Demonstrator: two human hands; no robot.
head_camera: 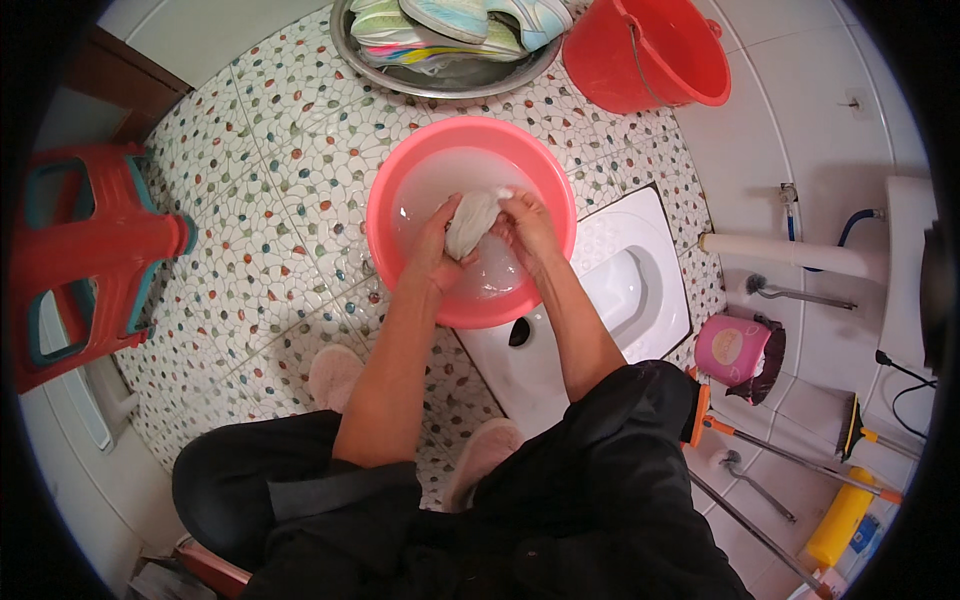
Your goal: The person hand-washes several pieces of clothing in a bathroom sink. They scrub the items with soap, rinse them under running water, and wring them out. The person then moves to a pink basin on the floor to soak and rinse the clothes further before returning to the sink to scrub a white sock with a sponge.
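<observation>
A bunched pale cloth (pixel 472 221) is held above a round pink plastic basin (pixel 381 247) that contains cloudy, whitish water (pixel 491 277). My left hand (pixel 436 247) grips the cloth from its left and lower side. On the other side, the fingers of my right hand (pixel 534 229) pinch its upper right end. Both hands are inside the basin's rim, over the water. The cloth is folded together, so its full shape cannot be told.
Under the basin's right side lies a white squat toilet (pixel 592 307). A metal bowl of shoes (pixel 450 90) and a red bucket (pixel 615 67) stand beyond. Red stools (pixel 97 247) are at left. A pink waste bin (pixel 727 349) and long-handled cleaning tools (pixel 780 450) line the right wall.
</observation>
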